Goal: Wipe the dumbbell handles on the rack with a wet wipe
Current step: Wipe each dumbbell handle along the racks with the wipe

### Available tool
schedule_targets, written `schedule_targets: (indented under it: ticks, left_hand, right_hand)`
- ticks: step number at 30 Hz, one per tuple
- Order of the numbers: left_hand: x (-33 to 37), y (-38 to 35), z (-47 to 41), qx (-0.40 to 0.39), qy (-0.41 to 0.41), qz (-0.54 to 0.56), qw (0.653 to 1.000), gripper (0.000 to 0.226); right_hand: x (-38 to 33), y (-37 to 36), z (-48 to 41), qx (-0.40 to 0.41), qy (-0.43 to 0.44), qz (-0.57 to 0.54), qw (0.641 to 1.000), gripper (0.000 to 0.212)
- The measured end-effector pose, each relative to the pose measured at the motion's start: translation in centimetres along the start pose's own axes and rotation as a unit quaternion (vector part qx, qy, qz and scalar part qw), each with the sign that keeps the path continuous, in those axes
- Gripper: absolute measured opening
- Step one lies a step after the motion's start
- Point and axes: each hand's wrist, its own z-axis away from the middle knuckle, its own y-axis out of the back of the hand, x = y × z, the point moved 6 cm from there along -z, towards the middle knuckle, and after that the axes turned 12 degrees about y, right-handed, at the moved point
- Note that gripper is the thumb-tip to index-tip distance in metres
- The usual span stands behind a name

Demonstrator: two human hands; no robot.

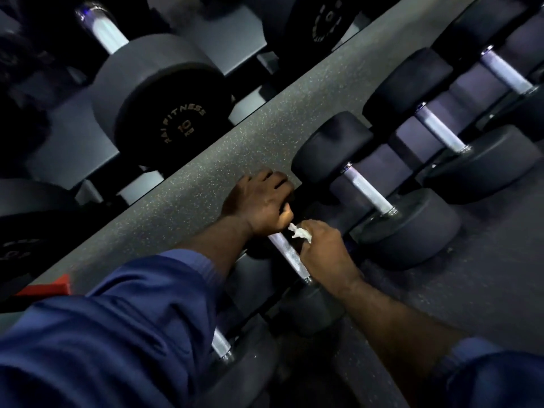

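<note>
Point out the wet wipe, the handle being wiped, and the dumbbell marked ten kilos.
wipe (300, 232), head view, on the crumpled white bit showing.
handle (287, 254), head view, on its bare metal middle.
10 kg dumbbell (176, 125), head view, on its lettered end face.

Handle boxed in: left hand grips its upper end, right hand with wipe covers the lower side, only a short bare stretch between. Next dumbbell sits just beside on the right, tight gap. Speckled floor strip left of the hands is open.
</note>
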Motion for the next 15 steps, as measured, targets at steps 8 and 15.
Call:
schedule_targets:
  ticks: [8,15]
  left_hand:
    - [1.3,2.7,-2.9,-0.013,-0.037,0.042,0.998,0.043]
    - [4.5,4.4,-7.7,0.098,-0.069,0.117,0.986,0.047]
  right_hand:
    - [1.0,4.6,-1.3,0.086,-0.077,-0.004,0.993,0.039]
    - [5.7,11.6,-3.6,0.087,-0.163,0.012,0.983,0.028]
